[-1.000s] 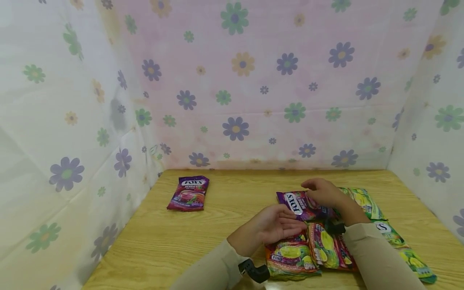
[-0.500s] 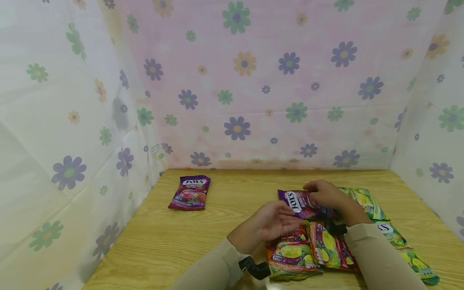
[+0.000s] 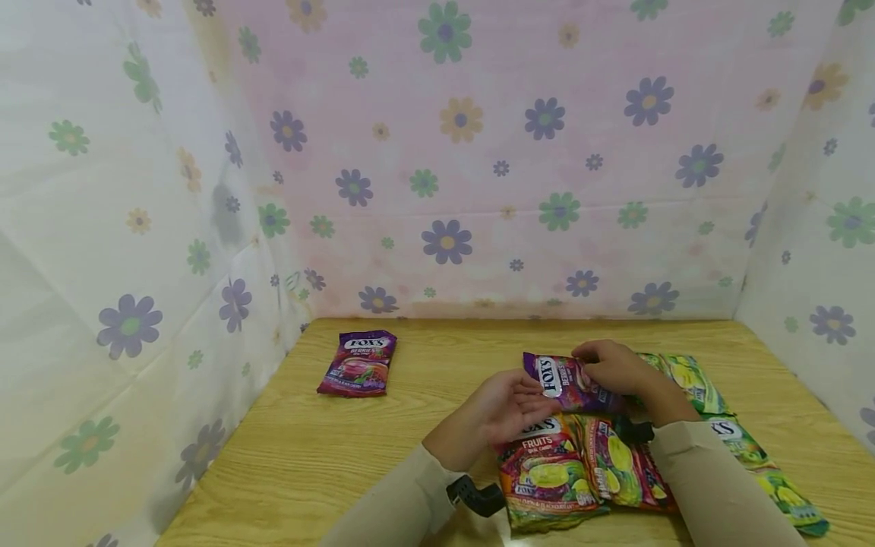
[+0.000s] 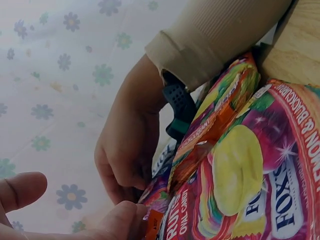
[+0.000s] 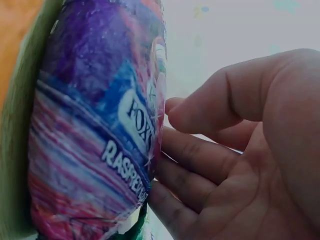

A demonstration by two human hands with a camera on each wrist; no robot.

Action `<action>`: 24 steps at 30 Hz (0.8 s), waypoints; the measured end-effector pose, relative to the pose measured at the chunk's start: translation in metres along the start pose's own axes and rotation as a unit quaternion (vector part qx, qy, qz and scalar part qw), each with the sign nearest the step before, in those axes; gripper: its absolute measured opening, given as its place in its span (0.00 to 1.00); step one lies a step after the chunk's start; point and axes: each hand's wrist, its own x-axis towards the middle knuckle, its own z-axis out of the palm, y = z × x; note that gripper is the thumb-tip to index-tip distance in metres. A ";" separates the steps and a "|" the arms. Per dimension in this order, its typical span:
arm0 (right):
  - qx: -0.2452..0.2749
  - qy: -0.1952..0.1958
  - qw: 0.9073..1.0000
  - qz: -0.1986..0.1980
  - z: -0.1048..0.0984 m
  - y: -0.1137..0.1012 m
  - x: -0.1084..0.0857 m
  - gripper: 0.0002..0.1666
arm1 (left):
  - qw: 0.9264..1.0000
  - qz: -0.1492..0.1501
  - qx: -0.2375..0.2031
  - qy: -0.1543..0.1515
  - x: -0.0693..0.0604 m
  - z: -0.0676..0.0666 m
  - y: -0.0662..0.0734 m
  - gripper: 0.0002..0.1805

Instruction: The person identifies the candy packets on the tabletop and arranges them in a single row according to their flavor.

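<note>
A purple FOX'S Berries candy bag (image 3: pixel 569 381) lies crosswise on the table, right of centre. My right hand (image 3: pixel 611 371) is at its far side; in the right wrist view the fingertips (image 5: pixel 172 170) meet the edge of the candy bag (image 5: pixel 95 125) without wrapping round it. My left hand (image 3: pixel 494 416) lies with extended fingers by the bag's near left corner, above a red FOX'S Fruits bag (image 3: pixel 547 475). In the left wrist view, that Fruits bag (image 4: pixel 235 175) is close beside the left fingers. Whether the left fingertips touch the purple bag is hard to tell.
A second Fruits bag (image 3: pixel 618 463) lies right of the first, partly under the right forearm. Green candy bags (image 3: pixel 786 494) line the right side. Another purple Berries bag (image 3: pixel 358 365) lies alone at the far left. Flowered cloth (image 3: pixel 444 152) walls the wooden table (image 3: pixel 328 456).
My left hand has shifted slightly left and away, uncovering more of the near Fruits bag. The purple bag's left end has moved a little farther back. My right hand has barely moved.
</note>
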 end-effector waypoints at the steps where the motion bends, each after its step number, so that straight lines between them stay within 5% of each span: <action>1: -0.003 0.001 1.000 0.002 0.000 0.001 0.000 0.25 | 1.000 -0.001 -0.001 0.000 0.000 -0.001 0.000 0.33; 8: -0.045 0.012 0.999 -0.013 0.002 0.004 0.001 0.22 | 1.000 -0.007 0.007 -0.006 0.000 -0.002 0.002 0.34; 24: -0.087 0.041 0.994 0.048 0.003 -0.003 -0.003 0.31 | 1.000 -0.019 -0.021 0.009 0.003 -0.007 -0.001 0.40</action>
